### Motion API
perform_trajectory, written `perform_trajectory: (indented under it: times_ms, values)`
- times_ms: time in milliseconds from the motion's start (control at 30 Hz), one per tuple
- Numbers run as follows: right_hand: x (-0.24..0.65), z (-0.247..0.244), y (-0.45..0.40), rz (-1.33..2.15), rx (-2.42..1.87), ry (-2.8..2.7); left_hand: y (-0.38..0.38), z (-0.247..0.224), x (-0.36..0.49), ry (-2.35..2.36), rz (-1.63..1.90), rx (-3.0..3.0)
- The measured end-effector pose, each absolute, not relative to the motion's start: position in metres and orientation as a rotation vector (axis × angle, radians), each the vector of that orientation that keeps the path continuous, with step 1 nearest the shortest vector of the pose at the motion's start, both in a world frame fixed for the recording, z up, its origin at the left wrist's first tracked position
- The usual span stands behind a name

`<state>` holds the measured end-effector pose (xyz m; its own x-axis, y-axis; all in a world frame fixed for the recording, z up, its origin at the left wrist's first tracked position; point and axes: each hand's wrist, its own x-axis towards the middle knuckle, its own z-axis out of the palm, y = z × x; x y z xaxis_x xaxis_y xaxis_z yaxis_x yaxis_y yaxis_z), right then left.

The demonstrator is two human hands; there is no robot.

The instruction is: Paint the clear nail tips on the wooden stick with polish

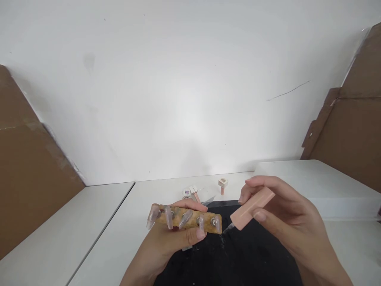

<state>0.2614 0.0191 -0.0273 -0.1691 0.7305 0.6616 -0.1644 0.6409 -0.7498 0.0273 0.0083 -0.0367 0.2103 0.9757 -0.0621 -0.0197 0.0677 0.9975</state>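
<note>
My left hand [169, 238] grips a narrow wooden block [192, 217], thumb in front and fingers behind. Several glossy pinkish-grey nail tips [169, 217] stand on small metal mounts along the block. Between the thumb and fingers of my right hand [285, 218] is a peach-pink brush cap [252, 208], tilted down to the left. Its thin brush [228, 228] points at the block's right end, close to the last nail tip. Whether the bristles touch the tip cannot be made out.
Below my hands lies a black mat [238, 258]. Behind it are small white-and-pink items [193, 190] and a squarish cream-topped piece [223, 183]. A white box [321, 182] stands at the right. Brown cardboard [32, 171] flanks the white table [119, 218].
</note>
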Motion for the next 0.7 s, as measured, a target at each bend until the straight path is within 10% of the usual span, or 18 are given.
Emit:
perform_trajectory:
  times_ms: [700]
  values:
    - [0.2526, -0.0225, 0.0159, 0.686, -0.559, -1.602, 0.0089, -0.0327, 0.0270, 1.069, 0.964, 1.283]
